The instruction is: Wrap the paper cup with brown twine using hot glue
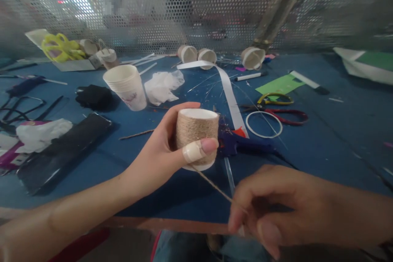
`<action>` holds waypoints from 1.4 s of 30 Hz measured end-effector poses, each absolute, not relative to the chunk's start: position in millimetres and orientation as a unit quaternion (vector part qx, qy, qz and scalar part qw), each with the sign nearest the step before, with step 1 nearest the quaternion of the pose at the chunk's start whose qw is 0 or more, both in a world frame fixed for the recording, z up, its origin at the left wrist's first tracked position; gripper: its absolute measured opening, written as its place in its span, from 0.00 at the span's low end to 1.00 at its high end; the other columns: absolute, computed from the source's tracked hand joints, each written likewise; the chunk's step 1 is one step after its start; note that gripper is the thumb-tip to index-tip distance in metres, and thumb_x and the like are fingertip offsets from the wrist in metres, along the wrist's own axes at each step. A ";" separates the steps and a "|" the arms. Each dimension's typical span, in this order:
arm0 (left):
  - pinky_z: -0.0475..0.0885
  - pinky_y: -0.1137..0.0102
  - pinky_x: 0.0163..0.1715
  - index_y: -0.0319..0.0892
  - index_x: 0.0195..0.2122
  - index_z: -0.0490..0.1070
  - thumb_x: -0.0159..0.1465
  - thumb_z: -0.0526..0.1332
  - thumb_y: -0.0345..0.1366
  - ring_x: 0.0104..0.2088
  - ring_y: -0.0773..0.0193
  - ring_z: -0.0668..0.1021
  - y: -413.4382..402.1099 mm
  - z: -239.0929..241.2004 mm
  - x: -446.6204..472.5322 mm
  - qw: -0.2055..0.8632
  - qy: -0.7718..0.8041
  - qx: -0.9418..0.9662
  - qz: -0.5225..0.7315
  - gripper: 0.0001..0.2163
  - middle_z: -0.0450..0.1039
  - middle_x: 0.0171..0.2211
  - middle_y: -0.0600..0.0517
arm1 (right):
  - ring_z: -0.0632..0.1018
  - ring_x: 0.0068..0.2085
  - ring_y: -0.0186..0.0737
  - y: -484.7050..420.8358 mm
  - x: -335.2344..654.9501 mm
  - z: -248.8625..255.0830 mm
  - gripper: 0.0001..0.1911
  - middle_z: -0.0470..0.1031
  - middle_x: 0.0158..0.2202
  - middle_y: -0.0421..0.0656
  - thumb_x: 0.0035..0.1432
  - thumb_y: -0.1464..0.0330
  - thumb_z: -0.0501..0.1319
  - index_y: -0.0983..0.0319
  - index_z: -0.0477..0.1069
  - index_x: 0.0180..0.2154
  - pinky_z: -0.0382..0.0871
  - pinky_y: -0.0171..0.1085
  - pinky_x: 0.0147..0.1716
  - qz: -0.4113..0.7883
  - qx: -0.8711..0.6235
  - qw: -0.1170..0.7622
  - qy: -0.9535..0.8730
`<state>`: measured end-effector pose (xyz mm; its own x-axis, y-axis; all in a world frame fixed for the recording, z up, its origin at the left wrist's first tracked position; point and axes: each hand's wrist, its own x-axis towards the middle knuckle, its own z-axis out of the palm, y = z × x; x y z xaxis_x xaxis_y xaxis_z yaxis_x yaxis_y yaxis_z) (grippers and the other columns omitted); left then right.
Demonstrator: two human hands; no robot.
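My left hand point(172, 143) is wrapped round a paper cup point(196, 126) covered in rows of brown twine, its white rim and base showing. A pale bandage point(193, 152) circles the left thumb, which presses on the cup's near side. From the lower part of the cup a strand of twine point(215, 186) runs down to the right. My right hand point(270, 208) has that strand between its curled fingers, near the table's front edge. Just behind the cup lies a dark blue glue gun point(245, 145) with an orange-red part near its tip.
Scissors point(285, 116), a white ring point(264, 124) and a white paper strip point(227, 90) lie to the right. Stacked paper cups point(127, 86), crumpled plastic point(164, 86) and a black phone-like slab point(64, 151) are on the left. A perforated metal screen point(147, 12) closes off the back.
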<state>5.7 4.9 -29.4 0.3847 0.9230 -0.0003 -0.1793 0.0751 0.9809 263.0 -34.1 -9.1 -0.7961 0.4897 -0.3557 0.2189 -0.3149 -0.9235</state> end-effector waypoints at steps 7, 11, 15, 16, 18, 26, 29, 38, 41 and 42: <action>0.84 0.66 0.46 0.53 0.61 0.72 0.63 0.79 0.39 0.48 0.54 0.88 3.7 -23.3 7.0 0.621 0.390 0.541 0.411 0.27 0.84 0.51 0.51 | 0.66 0.21 0.27 -31.9 265.3 -7.8 0.23 0.72 0.23 0.37 0.69 0.49 0.68 0.60 0.80 0.31 0.58 0.28 0.19 0.606 -0.374 0.203 -0.672; 0.83 0.70 0.44 0.52 0.60 0.72 0.63 0.79 0.39 0.46 0.58 0.87 2.5 -20.4 7.2 0.619 0.395 0.545 0.404 0.26 0.84 0.48 0.53 | 0.69 0.21 0.29 -28.4 264.9 -8.9 0.22 0.73 0.21 0.38 0.70 0.53 0.67 0.59 0.80 0.28 0.61 0.29 0.20 0.504 -0.386 0.250 -0.732; 0.82 0.73 0.44 0.56 0.59 0.76 0.66 0.77 0.41 0.47 0.62 0.85 2.3 -24.5 5.5 0.602 0.412 0.548 0.410 0.22 0.83 0.49 0.56 | 0.65 0.19 0.28 -27.0 267.9 -13.0 0.22 0.71 0.20 0.36 0.71 0.53 0.66 0.59 0.82 0.29 0.55 0.31 0.17 0.482 -0.415 0.263 -0.726; 0.82 0.73 0.45 0.57 0.59 0.76 0.67 0.76 0.41 0.47 0.63 0.85 2.2 -25.8 5.3 0.604 0.415 0.544 0.408 0.20 0.83 0.49 0.56 | 0.65 0.19 0.28 -26.8 269.0 -14.6 0.22 0.71 0.20 0.36 0.70 0.52 0.67 0.59 0.82 0.29 0.55 0.32 0.17 0.482 -0.421 0.265 -0.722; 0.82 0.71 0.47 0.58 0.59 0.78 0.68 0.75 0.42 0.48 0.62 0.84 2.3 -27.1 5.4 0.616 0.418 0.531 0.405 0.19 0.83 0.51 0.56 | 0.65 0.19 0.28 -26.5 271.1 -18.1 0.22 0.71 0.20 0.37 0.71 0.52 0.66 0.59 0.82 0.30 0.55 0.33 0.18 0.482 -0.421 0.267 -0.721; 0.81 0.62 0.51 0.53 0.59 0.78 0.65 0.76 0.50 0.53 0.52 0.84 3.6 -19.6 9.5 0.666 0.424 0.484 0.378 0.24 0.85 0.54 0.51 | 0.66 0.22 0.31 -25.6 271.0 -22.5 0.21 0.71 0.21 0.37 0.74 0.56 0.62 0.60 0.81 0.31 0.57 0.33 0.21 0.441 -0.405 0.276 -0.752; 0.80 0.58 0.54 0.52 0.60 0.78 0.62 0.78 0.52 0.53 0.50 0.84 3.8 -18.1 10.2 0.674 0.426 0.477 0.369 0.27 0.85 0.55 0.50 | 0.66 0.22 0.31 -24.7 270.5 -19.3 0.21 0.74 0.21 0.38 0.73 0.56 0.62 0.60 0.82 0.31 0.58 0.33 0.21 0.411 -0.411 0.270 -0.767; 0.84 0.62 0.49 0.50 0.57 0.81 0.61 0.79 0.48 0.51 0.50 0.86 2.6 -16.5 14.0 0.702 0.386 0.464 0.378 0.24 0.85 0.54 0.48 | 0.63 0.21 0.29 -25.1 274.7 -15.8 0.23 0.74 0.22 0.39 0.73 0.55 0.62 0.63 0.80 0.30 0.56 0.32 0.20 0.389 -0.410 0.264 -0.782; 0.84 0.62 0.49 0.50 0.58 0.81 0.60 0.79 0.47 0.53 0.48 0.86 2.7 -16.6 15.2 0.709 0.381 0.462 0.372 0.25 0.85 0.55 0.47 | 0.61 0.21 0.29 -25.2 274.7 -15.4 0.24 0.69 0.20 0.37 0.73 0.54 0.60 0.62 0.79 0.29 0.54 0.32 0.19 0.391 -0.411 0.263 -0.781; 0.84 0.61 0.50 0.49 0.58 0.80 0.60 0.79 0.48 0.54 0.47 0.86 2.7 -16.8 15.6 0.710 0.380 0.462 0.372 0.26 0.85 0.55 0.47 | 0.61 0.21 0.29 -25.2 274.7 -15.6 0.24 0.68 0.20 0.37 0.73 0.54 0.60 0.62 0.79 0.29 0.54 0.32 0.19 0.391 -0.412 0.264 -0.780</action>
